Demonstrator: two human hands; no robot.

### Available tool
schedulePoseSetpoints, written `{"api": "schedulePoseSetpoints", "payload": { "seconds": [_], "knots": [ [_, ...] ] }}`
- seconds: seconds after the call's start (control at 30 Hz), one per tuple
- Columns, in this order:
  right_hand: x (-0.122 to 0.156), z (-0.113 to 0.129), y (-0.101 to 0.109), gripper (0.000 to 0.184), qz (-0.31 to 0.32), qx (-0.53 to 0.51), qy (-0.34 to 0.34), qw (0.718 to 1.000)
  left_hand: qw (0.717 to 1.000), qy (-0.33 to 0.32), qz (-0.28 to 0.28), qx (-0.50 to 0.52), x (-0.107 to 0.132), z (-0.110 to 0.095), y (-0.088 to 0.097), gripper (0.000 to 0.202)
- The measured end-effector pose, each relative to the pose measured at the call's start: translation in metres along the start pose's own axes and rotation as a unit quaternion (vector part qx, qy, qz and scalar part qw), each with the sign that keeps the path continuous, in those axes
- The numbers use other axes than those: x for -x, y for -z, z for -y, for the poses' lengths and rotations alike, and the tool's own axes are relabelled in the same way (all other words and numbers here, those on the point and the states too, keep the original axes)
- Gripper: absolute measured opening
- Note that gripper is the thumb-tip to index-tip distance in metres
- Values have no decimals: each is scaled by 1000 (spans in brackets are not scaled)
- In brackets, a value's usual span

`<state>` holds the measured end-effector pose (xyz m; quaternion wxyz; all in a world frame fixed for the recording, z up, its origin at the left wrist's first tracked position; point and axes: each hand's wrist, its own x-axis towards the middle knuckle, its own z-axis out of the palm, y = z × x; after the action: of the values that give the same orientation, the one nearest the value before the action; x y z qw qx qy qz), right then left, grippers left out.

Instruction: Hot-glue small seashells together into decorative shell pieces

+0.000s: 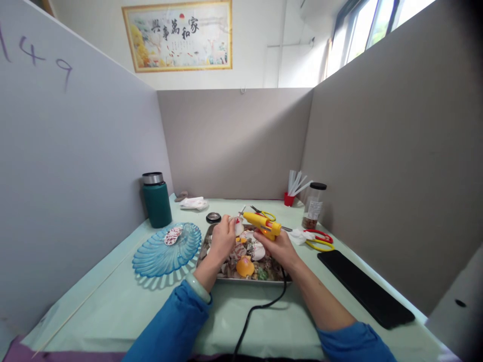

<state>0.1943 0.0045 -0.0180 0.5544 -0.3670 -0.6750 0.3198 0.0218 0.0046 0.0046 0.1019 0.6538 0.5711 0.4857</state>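
My right hand (278,246) is wrapped round the handle of a yellow hot glue gun (261,223), its nozzle pointing left toward my other hand. A black cord runs from the gun down to the table's front edge. Pinched in the fingers of my left hand (223,236) is a whitish shell (239,227) with red marks, partly hidden. Both hands are over a metal tray (249,282) full of mixed shells. An orange shell (245,267) and a white shell (258,251) lie on top of the pile. Whether nozzle and held shell touch, I cannot tell.
A blue glass dish (151,259) carrying a speckled shell (173,236) and a green bottle (157,203) stand left. On the right are scissors (320,245), a black slab (364,286), a clear jar (313,208) and a red cup (289,199) of glue sticks. Partitions enclose three sides.
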Motion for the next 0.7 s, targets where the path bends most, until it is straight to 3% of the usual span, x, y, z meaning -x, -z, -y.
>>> {"api": "schedulePoseSetpoints", "payload": {
  "seconds": [0.2,0.33,0.5,0.7],
  "knots": [
    [1,2,-2,28,14,8,14,1000,1000,-1,-15,7,1,1,-3,22],
    [1,3,-2,28,14,13,7,1000,992,48,11,112,-1,2,-3,22],
    [2,11,-1,27,12,-10,2,1000,940,129,57,311,-4,3,-3,21],
    [3,10,-2,29,24,-1,-21,999,900,140,64,407,-4,-2,2,23]
  ]
}}
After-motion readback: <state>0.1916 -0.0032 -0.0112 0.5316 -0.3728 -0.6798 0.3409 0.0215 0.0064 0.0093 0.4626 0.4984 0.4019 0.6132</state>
